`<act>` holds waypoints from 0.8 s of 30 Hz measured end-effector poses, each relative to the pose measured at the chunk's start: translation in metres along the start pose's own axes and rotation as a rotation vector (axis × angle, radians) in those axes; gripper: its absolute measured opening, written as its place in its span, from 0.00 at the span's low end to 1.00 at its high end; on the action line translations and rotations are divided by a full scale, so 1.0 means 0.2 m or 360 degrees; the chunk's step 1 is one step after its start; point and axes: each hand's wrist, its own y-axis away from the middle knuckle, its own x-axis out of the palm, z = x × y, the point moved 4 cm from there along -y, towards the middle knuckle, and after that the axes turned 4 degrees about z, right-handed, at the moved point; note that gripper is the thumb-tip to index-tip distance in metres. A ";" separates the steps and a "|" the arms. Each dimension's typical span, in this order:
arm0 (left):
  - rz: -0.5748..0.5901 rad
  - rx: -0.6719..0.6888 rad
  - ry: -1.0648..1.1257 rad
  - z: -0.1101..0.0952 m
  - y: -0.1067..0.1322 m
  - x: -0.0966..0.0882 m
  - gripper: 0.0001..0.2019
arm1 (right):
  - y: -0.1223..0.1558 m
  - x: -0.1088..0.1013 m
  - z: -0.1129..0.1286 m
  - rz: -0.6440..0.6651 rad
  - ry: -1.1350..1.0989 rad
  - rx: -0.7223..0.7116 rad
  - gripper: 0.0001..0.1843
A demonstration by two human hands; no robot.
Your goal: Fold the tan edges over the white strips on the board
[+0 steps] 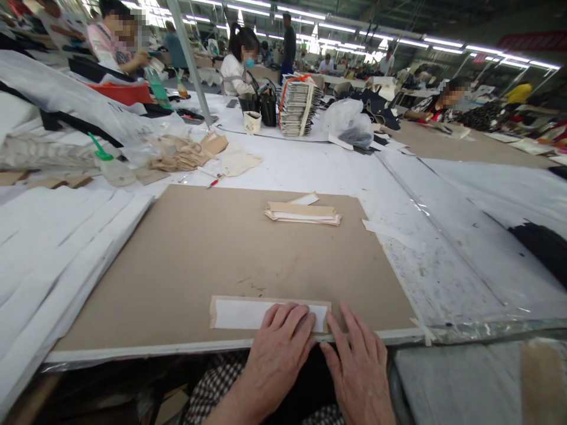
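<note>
A tan strip with a white strip point(239, 314) laid on top lies flat at the near edge of the brown board point(186, 254). My left hand point(281, 348) rests its fingertips on the right half of the white strip, palm down, with the fingers laid out rather than closed. At the strip's right end is my right hand point(358, 360); its fingers are stretched out and apart, the index fingertip by the corner. Neither hand grips anything that I can see. Farther up the board sits a small stack of tan and white strips point(303, 212).
White sheets point(57, 254) are layered on the left. A glue bottle with a green nozzle point(113, 165), tan pieces point(186, 152) and a red-handled tool point(215, 182) lie beyond the board. A tied stack of panels point(299, 106) stands farther back, with people working around.
</note>
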 end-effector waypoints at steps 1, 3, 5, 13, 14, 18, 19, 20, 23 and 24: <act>-0.0003 -0.0002 -0.0002 0.00 0.00 0.00 0.13 | 0.00 0.00 -0.01 -0.0016 -0.0024 0.0031 0.22; -0.0012 0.0000 -0.0007 0.00 0.00 0.01 0.13 | -0.01 0.00 -0.02 -0.0044 -0.0050 0.0093 0.23; -0.0012 0.0004 -0.0010 0.00 0.01 0.01 0.13 | -0.02 0.00 -0.04 -0.0033 -0.0045 0.0111 0.22; -0.0010 0.0005 0.0017 0.00 0.00 0.00 0.13 | -0.07 0.03 -0.06 0.0184 0.0062 0.0025 0.19; -0.0007 0.0003 0.0017 0.00 0.00 0.00 0.13 | -0.08 0.03 -0.06 0.0202 0.0070 0.0015 0.19; 0.0004 -0.0012 0.0003 0.00 0.01 0.01 0.13 | -0.09 0.01 -0.07 0.0194 0.0064 -0.0009 0.18; 0.0005 -0.0014 0.0000 0.00 0.01 0.01 0.13 | -0.09 0.00 -0.07 0.0181 0.0051 -0.0011 0.18; 0.0006 -0.0015 -0.0004 0.00 0.01 0.01 0.13 | -0.10 0.00 -0.07 0.0172 0.0033 -0.0008 0.18; 0.0006 -0.0010 -0.0023 0.00 0.00 0.01 0.14 | -0.10 -0.01 -0.07 0.0158 -0.0081 0.0012 0.18; 0.0004 -0.0010 -0.0030 0.00 0.00 0.00 0.14 | -0.09 0.00 -0.07 0.0156 -0.0154 0.0026 0.19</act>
